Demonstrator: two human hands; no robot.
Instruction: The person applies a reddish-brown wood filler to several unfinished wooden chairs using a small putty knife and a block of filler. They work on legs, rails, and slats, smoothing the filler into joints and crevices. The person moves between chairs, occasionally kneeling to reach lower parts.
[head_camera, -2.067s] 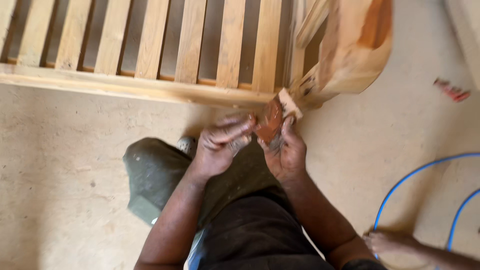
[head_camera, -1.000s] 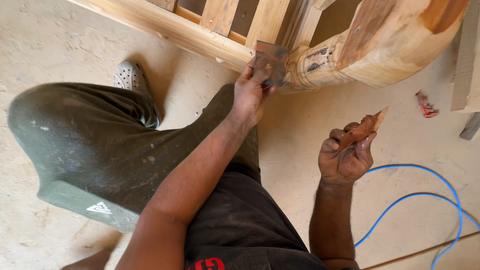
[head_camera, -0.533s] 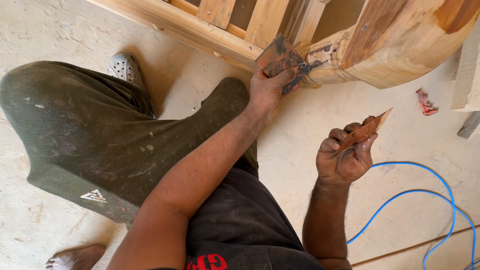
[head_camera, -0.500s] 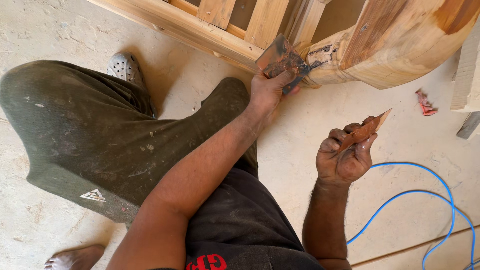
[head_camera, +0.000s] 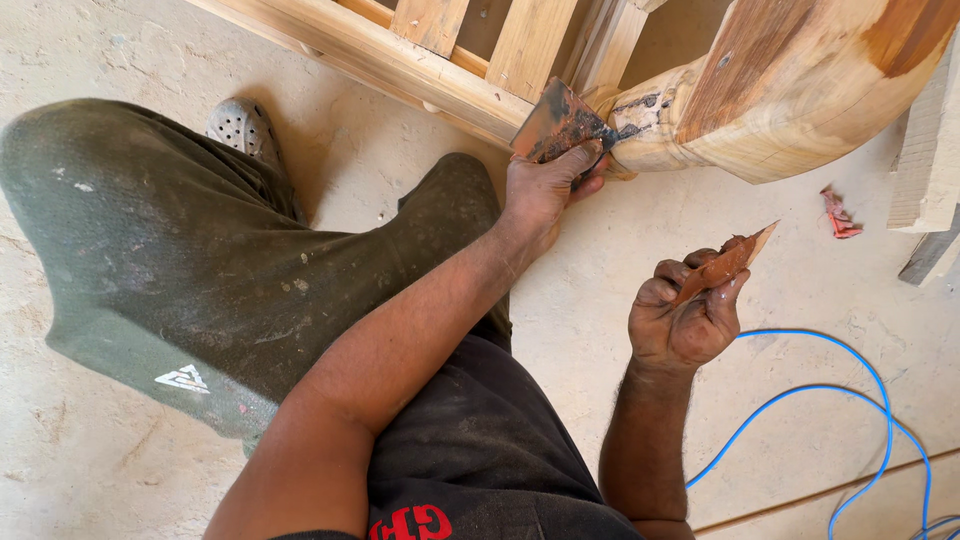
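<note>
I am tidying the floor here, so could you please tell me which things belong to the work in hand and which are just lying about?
In use:
left hand pressing a stained scraper blade to the wooden frame joint
right hand holding a reddish-smeared flat piece

Lying about:
blue hose
red scrap
wood offcuts

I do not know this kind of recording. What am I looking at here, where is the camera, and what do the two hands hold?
The camera sits on the person's head and looks down at their own arms and legs. There is no machine, only bare hands. The left hand presses a flat, stained scraper blade against the joint of a pale wooden frame. The right hand holds a small flat piece smeared with reddish-brown paste, apart from the wood. On the dusty floor lie a blue cable and a red scrap.
</note>
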